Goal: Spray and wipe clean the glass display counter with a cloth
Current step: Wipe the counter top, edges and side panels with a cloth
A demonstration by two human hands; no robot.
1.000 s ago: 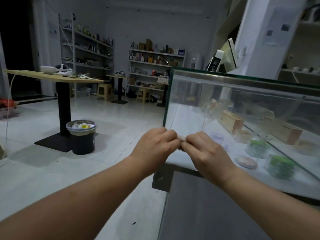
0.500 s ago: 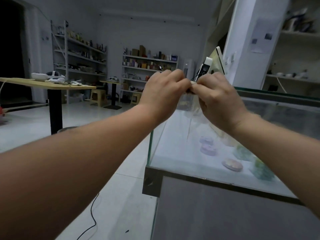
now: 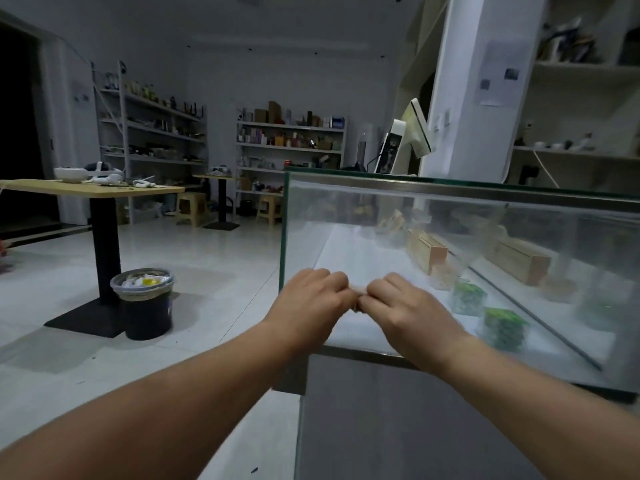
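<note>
The glass display counter [image 3: 346, 209] fills the right half of the view, and its front pane faces me. My left hand [image 3: 311, 299] and my right hand [image 3: 405, 310] are side by side against the lower part of that pane. Both have curled fingers and together pinch a small pale cloth [image 3: 359, 292], of which only a strip shows between them. Inside the counter lie wooden boxes [image 3: 427, 252] and green packets [image 3: 502, 327]. No spray bottle is in view.
A dark waste bin [image 3: 145, 303] with a white liner stands on the floor to the left, beside a wooden table [image 3: 93, 188] on a black pedestal. Shelving and stools line the back wall. A monitor [image 3: 412, 133] stands behind the counter.
Both hands, still holding the cloth together, went from low on the pane up to its top edge and have come back down to the lower part.
</note>
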